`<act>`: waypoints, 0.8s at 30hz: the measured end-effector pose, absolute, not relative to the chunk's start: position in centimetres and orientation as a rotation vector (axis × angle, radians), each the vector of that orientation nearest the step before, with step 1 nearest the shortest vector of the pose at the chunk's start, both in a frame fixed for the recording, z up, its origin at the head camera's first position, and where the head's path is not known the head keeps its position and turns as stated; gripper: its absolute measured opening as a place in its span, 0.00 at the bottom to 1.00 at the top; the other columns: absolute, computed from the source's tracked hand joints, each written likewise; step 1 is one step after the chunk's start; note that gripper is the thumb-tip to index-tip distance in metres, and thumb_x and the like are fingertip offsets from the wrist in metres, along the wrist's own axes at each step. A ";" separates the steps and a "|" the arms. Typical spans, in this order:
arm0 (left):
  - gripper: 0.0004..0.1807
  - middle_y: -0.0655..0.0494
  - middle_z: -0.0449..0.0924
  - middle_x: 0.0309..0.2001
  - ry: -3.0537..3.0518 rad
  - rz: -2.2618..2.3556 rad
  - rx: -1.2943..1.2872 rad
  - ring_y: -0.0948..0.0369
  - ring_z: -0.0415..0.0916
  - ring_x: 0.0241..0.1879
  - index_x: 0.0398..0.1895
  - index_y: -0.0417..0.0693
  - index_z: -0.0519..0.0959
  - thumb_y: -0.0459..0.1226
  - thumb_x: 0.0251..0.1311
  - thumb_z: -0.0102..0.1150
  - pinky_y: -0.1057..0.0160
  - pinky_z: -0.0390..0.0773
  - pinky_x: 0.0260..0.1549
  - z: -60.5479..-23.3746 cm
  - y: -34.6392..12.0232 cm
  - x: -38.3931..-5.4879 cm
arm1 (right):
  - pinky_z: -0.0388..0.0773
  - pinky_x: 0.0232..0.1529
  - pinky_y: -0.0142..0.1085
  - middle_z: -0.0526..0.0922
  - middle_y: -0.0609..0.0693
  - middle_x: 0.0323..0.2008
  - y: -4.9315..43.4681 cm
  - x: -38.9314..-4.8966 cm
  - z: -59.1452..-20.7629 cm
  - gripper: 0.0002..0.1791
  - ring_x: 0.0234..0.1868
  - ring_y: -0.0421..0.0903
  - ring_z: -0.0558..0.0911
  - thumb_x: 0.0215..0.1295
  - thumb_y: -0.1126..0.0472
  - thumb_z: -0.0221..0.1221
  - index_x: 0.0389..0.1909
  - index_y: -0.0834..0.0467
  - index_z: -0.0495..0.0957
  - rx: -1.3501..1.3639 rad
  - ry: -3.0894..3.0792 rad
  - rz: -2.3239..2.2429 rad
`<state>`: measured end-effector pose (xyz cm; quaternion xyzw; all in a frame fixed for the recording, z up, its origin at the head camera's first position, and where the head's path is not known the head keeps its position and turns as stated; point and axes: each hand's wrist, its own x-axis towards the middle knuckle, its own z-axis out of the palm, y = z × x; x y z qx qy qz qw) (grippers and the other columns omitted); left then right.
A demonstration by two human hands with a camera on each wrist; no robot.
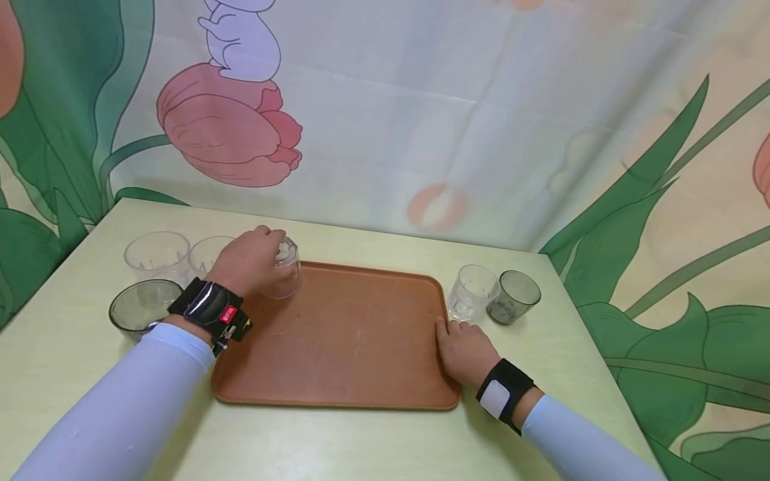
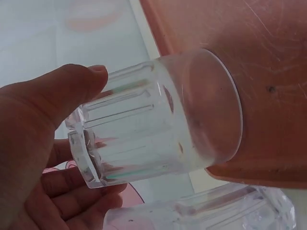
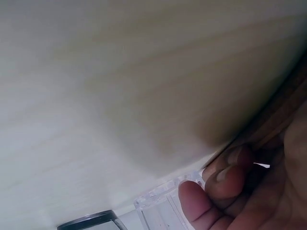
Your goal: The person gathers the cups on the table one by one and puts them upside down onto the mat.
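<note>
At the tray's (image 1: 355,341) far-left corner, the left hand (image 1: 245,260) grips an upside-down clear cup (image 2: 139,127) that could slip if its base-end hold loosened, while the right hand (image 1: 468,354) holds the tray's right edge.

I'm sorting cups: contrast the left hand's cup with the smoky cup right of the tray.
The held cup is clear; the smoky cup is grey-tinted. The held cup is mouth down in the left hand; the smoky cup stands mouth up on the table. Both are see-through.
</note>
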<state>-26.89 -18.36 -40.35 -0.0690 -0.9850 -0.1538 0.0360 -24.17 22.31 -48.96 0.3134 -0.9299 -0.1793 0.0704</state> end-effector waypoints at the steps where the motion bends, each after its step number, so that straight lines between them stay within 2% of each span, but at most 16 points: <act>1: 0.39 0.32 0.74 0.56 -3.025 -0.447 -0.214 0.40 0.76 0.50 0.66 0.34 0.69 0.50 0.57 0.64 0.36 0.78 0.53 -40.4 -18.3 -27.0 | 0.82 0.36 0.51 0.81 0.63 0.40 22.3 -24.2 -49.0 0.24 0.34 0.57 0.81 0.72 0.62 0.51 0.63 0.71 0.72 0.941 -2.795 -0.535; 11: 0.38 0.33 0.76 0.53 -3.014 -0.397 -0.193 0.40 0.78 0.45 0.64 0.35 0.72 0.51 0.56 0.65 0.37 0.81 0.48 -40.9 -18.7 -27.4 | 0.82 0.35 0.51 0.81 0.63 0.40 22.6 -24.3 -49.3 0.24 0.33 0.57 0.80 0.71 0.62 0.51 0.63 0.71 0.72 0.929 -2.791 -0.502; 24: 0.39 0.32 0.78 0.53 -2.978 -0.319 -0.212 0.40 0.78 0.50 0.64 0.33 0.72 0.51 0.56 0.69 0.39 0.79 0.54 -41.0 -18.6 -27.3 | 0.82 0.35 0.50 0.81 0.62 0.40 22.3 -24.0 -48.9 0.24 0.33 0.57 0.80 0.73 0.62 0.50 0.64 0.70 0.72 0.913 -2.818 -0.531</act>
